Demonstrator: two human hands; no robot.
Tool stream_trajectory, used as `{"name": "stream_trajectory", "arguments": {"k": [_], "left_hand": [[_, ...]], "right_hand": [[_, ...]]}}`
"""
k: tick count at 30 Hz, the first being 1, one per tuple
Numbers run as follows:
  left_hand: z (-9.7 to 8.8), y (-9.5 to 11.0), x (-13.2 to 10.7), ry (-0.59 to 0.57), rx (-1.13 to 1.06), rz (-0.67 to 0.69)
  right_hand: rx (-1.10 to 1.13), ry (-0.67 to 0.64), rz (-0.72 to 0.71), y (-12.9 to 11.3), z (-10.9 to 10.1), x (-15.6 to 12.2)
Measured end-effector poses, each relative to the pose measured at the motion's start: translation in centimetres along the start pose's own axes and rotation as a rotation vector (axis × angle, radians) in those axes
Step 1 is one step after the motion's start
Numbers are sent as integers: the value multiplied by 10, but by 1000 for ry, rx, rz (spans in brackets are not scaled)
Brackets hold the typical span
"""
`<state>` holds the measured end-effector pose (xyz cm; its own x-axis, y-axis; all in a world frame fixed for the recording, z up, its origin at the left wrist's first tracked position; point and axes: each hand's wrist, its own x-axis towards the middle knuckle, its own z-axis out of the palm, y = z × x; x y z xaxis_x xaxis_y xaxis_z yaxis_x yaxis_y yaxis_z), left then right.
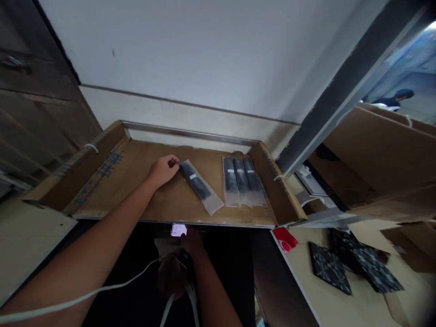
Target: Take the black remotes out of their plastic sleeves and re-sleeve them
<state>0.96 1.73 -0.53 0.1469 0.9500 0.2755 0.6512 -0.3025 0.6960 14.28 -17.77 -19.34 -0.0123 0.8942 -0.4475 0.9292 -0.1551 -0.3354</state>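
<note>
My left hand (164,169) reaches onto a cardboard-lined tray (136,181) and pinches the top corner of a clear plastic bag holding a black bar (199,184), which lies slanted on the cardboard. To its right lie three more bagged black bars (242,180), side by side. My right hand (190,240) is low in the dark below the tray's front edge, next to a small lit screen (179,230); its fingers are hard to see.
The tray has raised cardboard sides (281,188) and a metal rail at the back. A white cable (102,290) runs across below. At the right, a table (357,299) carries black patterned squares (329,268) and a red card (285,239). A cardboard box (378,154) stands beyond.
</note>
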Motion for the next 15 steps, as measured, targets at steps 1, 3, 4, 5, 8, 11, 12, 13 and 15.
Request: {"name": "stream_trajectory", "arguments": {"k": [1,3,4,5,8,11,12,13,15], "left_hand": [[0,0,0,0,5,-5],[0,0,0,-4,9,-20],[1,0,0,-7,8,-26],[1,0,0,-8,8,-28],[1,-2,1,-8,14,-20],[1,-1,1,-4,25,-18],[0,-1,1,-3,28,-21],[0,0,1,-4,30,-25],[-1,2,0,-4,31,-32]], "right_hand": [[-6,0,-1,0,0,1],[-14,-2,-4,-1,-1,2],[-17,-5,-6,-1,-1,3],[-19,-8,-6,-1,-2,3],[-19,-9,2,-1,-2,5],[-17,-5,12,0,0,6],[-17,-6,14,0,0,6],[-17,-7,17,0,1,6],[-15,-4,25,0,1,6]]}}
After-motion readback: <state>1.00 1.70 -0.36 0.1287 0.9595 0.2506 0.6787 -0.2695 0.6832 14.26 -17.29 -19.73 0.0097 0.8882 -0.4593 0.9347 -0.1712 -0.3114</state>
